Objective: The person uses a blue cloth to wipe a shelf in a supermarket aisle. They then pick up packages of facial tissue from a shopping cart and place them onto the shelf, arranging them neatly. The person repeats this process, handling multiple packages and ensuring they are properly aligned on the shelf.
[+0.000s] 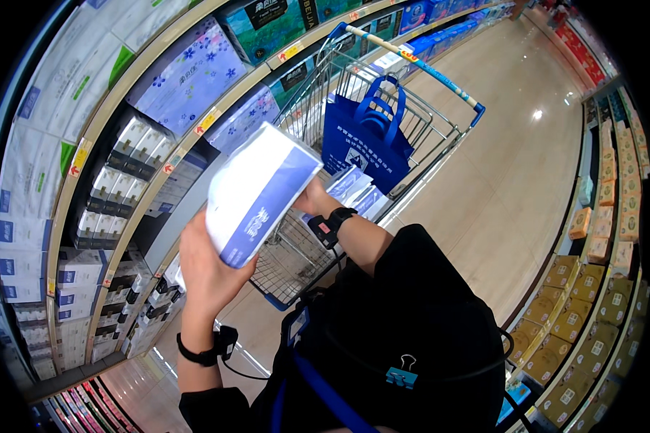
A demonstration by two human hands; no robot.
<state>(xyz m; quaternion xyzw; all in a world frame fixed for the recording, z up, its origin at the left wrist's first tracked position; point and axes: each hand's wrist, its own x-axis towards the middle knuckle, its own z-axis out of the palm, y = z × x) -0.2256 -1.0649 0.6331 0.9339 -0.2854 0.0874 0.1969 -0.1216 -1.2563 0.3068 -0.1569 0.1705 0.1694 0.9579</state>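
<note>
A plastic-wrapped white and violet-blue tissue pack (271, 195) is held up, tilted, between my two hands. My left hand (209, 263) wraps its lower left side, thumb across the near corner. On the far right side my right hand (310, 197) grips it, with most of the fingers hidden behind the pack. Just beyond stands a wire shopping cart (435, 115). Inside the cart are a blue tote bag (365, 141) with its handles up and several blue and white packs (355, 189) beside my right wrist.
Shelves with price strips (206, 123) curve along my left, stocked with floral purple packs (188, 68), white tissue packs (32, 173) and black-and-white packs (119, 187). Across the tiled aisle (498, 159), another shelf holds brown-gold packs (581, 346) and small orange packs (607, 195).
</note>
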